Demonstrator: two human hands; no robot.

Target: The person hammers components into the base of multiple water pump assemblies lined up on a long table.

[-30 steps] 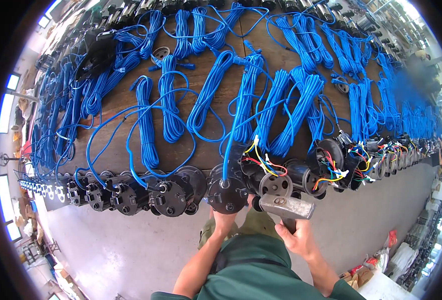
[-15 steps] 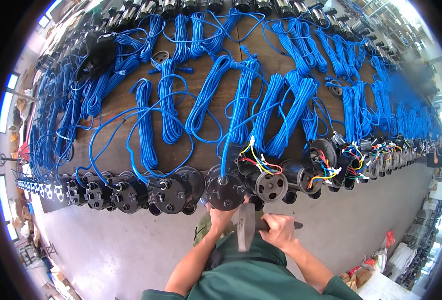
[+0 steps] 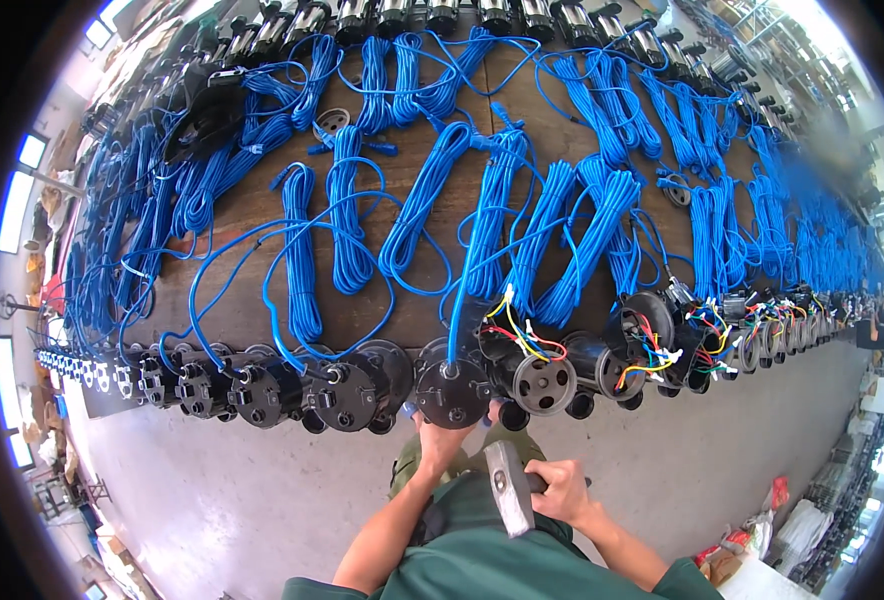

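Note:
My right hand (image 3: pixel 560 490) is closed around the handle of a hammer (image 3: pixel 510 492). The steel head is tilted, in front of my green shirt and below the bench edge. Just beneath a round black pump end cap (image 3: pixel 452 393), my left hand (image 3: pixel 442 446) reaches up against it, its fingers hidden by the cap. A blue cable (image 3: pixel 456 325) runs into the top of this cap. To its right lies a housing with an open end (image 3: pixel 544 386), a holed grey disc and loose coloured wires. To the left sits another capped black pump (image 3: pixel 346 393) with a blue cable.
Bundles of blue cable (image 3: pixel 422 200) cover much of the brown wooden bench (image 3: pixel 247 270). Several pump bodies line its near edge, and metal cylinders (image 3: pixel 442 15) its far edge. A grey floor (image 3: pixel 232 480) lies below. Another person (image 3: pixel 874 328) stands at the far right.
The hammer has come back toward my body, away from the pump cap, and its head has tilted. My left hand stays under the same cap. The view has shifted slightly.

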